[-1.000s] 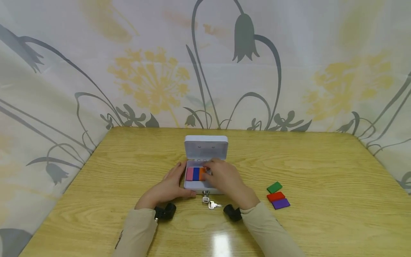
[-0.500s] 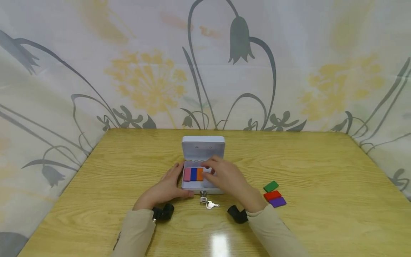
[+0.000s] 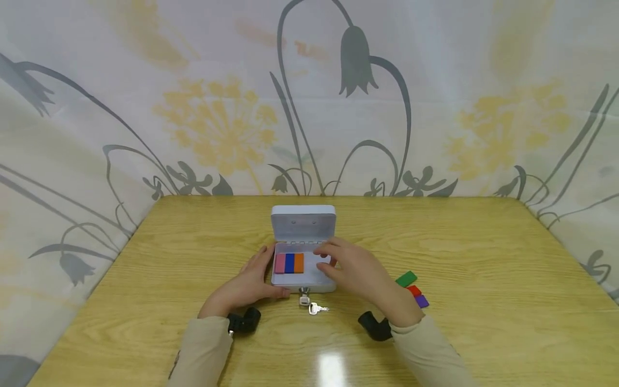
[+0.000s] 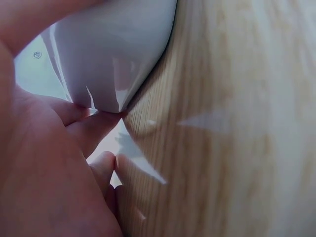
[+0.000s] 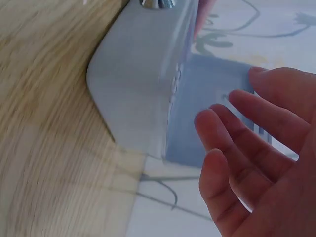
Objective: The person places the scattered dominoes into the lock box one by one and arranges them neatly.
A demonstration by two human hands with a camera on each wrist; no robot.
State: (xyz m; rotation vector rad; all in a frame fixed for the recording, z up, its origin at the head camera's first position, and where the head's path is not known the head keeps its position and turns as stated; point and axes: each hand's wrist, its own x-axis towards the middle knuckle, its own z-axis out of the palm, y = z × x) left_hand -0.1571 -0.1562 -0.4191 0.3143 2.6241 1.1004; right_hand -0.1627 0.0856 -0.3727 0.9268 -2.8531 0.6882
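Note:
A small white cash box (image 3: 311, 277) stands on the table with its lid (image 3: 303, 223) up. Pink (image 3: 280, 263), blue (image 3: 289, 263) and orange (image 3: 299, 263) blocks lie side by side in its left part. My left hand (image 3: 244, 287) holds the box's left side, thumb at the front and fingers along the side; in the left wrist view, fingertips (image 4: 101, 121) meet the box wall. Over the right part of the box hovers my right hand (image 3: 360, 271), fingers loosely bent and nothing between them. A key (image 3: 304, 300) sits at the front lock, with a second key (image 3: 317, 308) beside it.
Green (image 3: 406, 278), red (image 3: 414, 291) and purple (image 3: 422, 301) blocks lie right of the box, partly behind my right forearm. Black wrist cameras (image 3: 245, 321) are strapped under both wrists. A patterned cloth (image 3: 309, 107) hangs behind the table's back edge.
My right hand has withdrawn from the orange block toward the right, leaving it beside the blue one. The left hand stays at the box. The whole head view has shifted slightly.

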